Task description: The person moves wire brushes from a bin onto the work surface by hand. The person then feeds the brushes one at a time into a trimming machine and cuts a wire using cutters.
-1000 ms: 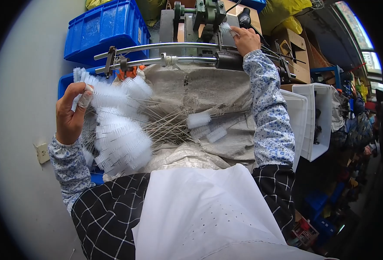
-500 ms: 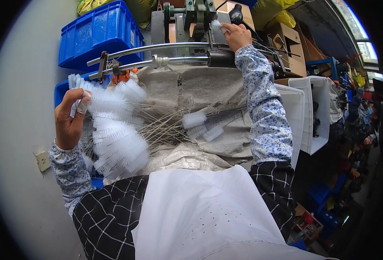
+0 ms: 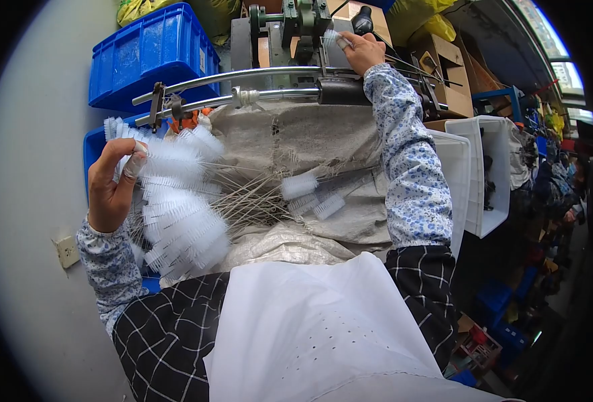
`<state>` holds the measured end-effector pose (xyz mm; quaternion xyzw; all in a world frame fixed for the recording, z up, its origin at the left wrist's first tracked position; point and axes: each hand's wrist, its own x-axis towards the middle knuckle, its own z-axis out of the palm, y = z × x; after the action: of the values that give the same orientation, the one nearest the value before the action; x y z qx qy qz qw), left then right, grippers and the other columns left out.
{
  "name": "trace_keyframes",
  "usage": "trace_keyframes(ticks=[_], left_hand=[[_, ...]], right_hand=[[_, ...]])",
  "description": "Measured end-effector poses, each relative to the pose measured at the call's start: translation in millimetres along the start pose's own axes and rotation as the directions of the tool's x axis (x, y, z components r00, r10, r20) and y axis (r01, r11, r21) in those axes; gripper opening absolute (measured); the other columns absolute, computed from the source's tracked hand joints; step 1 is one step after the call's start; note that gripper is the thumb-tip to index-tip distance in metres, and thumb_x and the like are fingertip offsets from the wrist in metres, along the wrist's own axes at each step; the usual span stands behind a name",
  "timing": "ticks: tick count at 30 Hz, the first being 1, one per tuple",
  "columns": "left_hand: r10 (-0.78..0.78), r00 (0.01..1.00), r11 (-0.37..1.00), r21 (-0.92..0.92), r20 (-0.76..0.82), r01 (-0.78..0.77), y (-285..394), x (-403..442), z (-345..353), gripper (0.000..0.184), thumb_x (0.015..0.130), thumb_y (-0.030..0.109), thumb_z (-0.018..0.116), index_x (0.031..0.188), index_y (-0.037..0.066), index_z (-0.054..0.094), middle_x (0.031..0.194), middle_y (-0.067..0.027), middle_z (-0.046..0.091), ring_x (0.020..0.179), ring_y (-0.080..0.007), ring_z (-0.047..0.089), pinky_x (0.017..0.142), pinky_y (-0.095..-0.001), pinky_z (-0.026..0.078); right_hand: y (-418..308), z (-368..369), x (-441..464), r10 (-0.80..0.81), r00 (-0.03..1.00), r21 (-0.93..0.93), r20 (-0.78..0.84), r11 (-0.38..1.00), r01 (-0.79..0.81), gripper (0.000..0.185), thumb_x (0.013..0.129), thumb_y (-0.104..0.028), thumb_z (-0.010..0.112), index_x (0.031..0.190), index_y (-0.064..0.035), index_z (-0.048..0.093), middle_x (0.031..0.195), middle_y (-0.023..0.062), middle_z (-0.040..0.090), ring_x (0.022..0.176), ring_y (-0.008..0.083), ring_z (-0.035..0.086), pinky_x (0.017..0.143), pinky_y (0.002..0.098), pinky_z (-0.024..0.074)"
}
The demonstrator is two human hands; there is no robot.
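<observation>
Clock positions are taken about the middle of the view, twelve lying ahead of the person. On the blue crate [image 3: 145, 57], between ten and eleven, a small pale label [image 3: 202, 60] is too small to read.

At one o'clock the right hand [image 3: 365, 52] has thumb and fingers closed on a brush's bristle head [image 3: 329, 37], beside the front of the green machine [image 3: 303, 27] at twelve. At nine, the left hand [image 3: 113, 184] pinches thumb against forefinger at the near end of a white-bristled wire brush [image 3: 175, 163], which lies over a heap of brushes [image 3: 186, 228] whose wire stems point towards three. Pale wrapping covers both thumbs.

Grey sacking [image 3: 289, 137] leaves bare room between the stems and the right forearm, with a few loose brushes [image 3: 300, 186] at the centre. Two steel rails [image 3: 283, 95] bound that space towards twelve; white bins [image 3: 491, 174] bound it at three, and the pale wall [image 3: 38, 194] stands close to the left hand's outer side.

The heap hides most of a lower blue bin [image 3: 94, 149]. The top edge cuts off the machine, the right fingertips are partly hidden, and clutter [image 3: 531, 281] at four o'clock is too dark to sort out.
</observation>
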<state>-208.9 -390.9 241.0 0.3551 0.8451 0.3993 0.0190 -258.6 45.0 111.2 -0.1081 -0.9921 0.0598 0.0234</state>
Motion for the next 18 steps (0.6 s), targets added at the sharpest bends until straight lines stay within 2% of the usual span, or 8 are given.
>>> trace_keyframes(ticks=[3,7,13,16,18], left_hand=[[-0.023,0.999,1.0,-0.017,0.047,0.024,-1.4,2.1,2.8,0.008,0.079,0.005,0.052,0.086,0.0,0.051,0.081,-0.0076,0.055,0.073,-0.015,0.052,0.067,-0.0244,0.04],[-0.077,0.986,0.996,-0.042,0.148,0.084,-4.7,6.3,10.5,0.009,0.079,0.004,0.052,0.086,-0.001,0.051,0.079,-0.0084,0.055,0.071,-0.0158,0.052,0.068,-0.0247,0.04],[-0.186,0.947,0.982,0.013,0.26,0.189,-12.6,6.3,18.1,0.008,0.079,0.004,0.051,0.085,-0.001,0.049,0.072,-0.01,0.054,0.066,-0.0194,0.051,0.063,-0.0272,0.04],[-0.262,0.911,0.965,0.087,0.317,0.247,-14.2,8.6,17.1,0.008,0.079,0.004,0.049,0.084,-0.001,0.047,0.068,-0.0126,0.054,0.064,-0.0231,0.052,0.061,-0.0295,0.04],[-0.32,0.878,0.947,0.162,0.356,0.279,-18.2,8.4,16.1,0.008,0.078,0.003,0.047,0.084,-0.001,0.045,0.067,-0.0147,0.054,0.063,-0.0261,0.053,0.059,-0.0313,0.04]], right_hand=[[7.6,11.0,9.8,-0.01,1.0,-0.014,-0.005,1.0,0.01,0.033,0.085,-0.041,0.038,0.113,-0.0272,0.048,0.089,0.004,0.058,0.092,0.0204,0.049,0.085,0.0382,0.0266],[15.3,15.7,29.6,0.071,0.99,-0.044,0.123,0.997,-0.066,0.041,0.084,-0.049,0.03,0.116,-0.0254,0.044,0.106,0.0064,0.055,0.102,0.0271,0.048,0.086,0.0456,0.0285],[8.8,13.8,31.3,0.099,0.99,-0.037,0.097,0.995,-0.096,0.042,0.084,-0.049,0.031,0.117,-0.0249,0.042,0.106,0.0082,0.054,0.1,0.029,0.049,0.085,0.0475,0.0303],[10.9,17.5,30.9,0.055,0.997,-0.006,0.049,0.998,-0.055,0.037,0.085,-0.045,0.033,0.114,-0.0246,0.044,0.102,0.0091,0.055,0.1,0.0266,0.048,0.085,0.047,0.0282],[12.8,15.8,24.7,-0.027,1.0,-0.012,-0.001,1.0,0.027,0.033,0.086,-0.041,0.035,0.112,-0.0245,0.045,0.099,0.009,0.055,0.102,0.0242,0.046,0.086,0.0465,0.0257]])
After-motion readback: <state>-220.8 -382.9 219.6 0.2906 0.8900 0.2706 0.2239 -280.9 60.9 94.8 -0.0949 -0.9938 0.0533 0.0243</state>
